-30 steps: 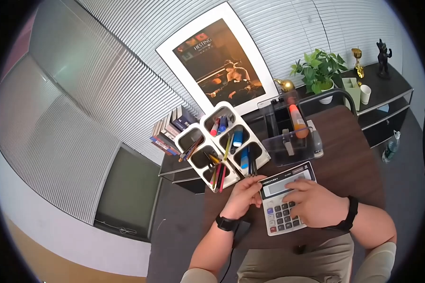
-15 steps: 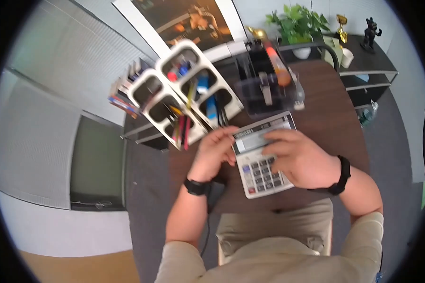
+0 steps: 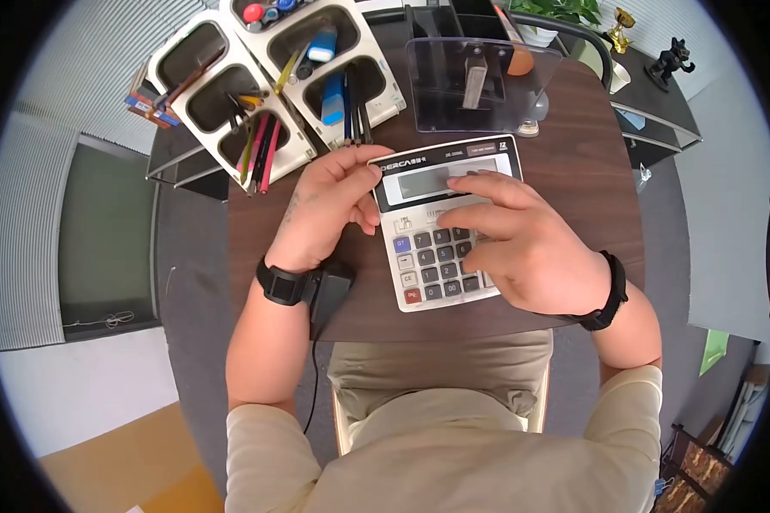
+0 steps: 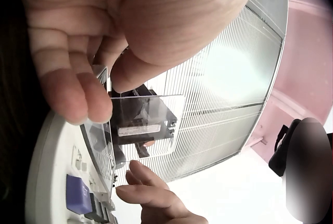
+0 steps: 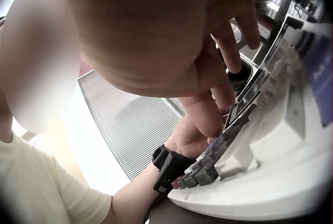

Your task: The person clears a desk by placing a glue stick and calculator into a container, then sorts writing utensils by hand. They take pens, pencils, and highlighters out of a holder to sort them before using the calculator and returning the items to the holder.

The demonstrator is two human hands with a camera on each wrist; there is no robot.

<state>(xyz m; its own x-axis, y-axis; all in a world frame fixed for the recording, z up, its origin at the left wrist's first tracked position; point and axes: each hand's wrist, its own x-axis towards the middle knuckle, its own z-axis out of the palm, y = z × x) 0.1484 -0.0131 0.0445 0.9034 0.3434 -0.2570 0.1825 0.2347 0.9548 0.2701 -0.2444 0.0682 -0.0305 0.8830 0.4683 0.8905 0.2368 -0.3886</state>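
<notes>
A white calculator [image 3: 449, 222] with a dark-framed display and dark grey keys is on the brown table, its top edge away from the body. My left hand [image 3: 329, 201] grips its upper left corner, thumb on the front face. In the left wrist view, the curled fingers [image 4: 57, 96] of that hand lie beside the casing, near a purple key [image 4: 78, 194]. Over the right part of the keypad hovers my right hand [image 3: 530, 244], fingers spread and slightly bent, hiding several keys. The right wrist view has its fingertips close above the keys [image 5: 208, 167].
White pen organizers [image 3: 304, 154] with pens and markers stand at the back left. A clear plastic holder [image 3: 441, 111] stands behind the calculator. Beside my left wrist is a black device [image 3: 332, 291] with a cable hanging off the table [image 3: 565, 128]. A plant [image 3: 565, 10] stands behind.
The head view has tilted down and come closer, so the calculator appears larger and the poster has left the picture. My left hand keeps its grip; my right hand stays over the keys.
</notes>
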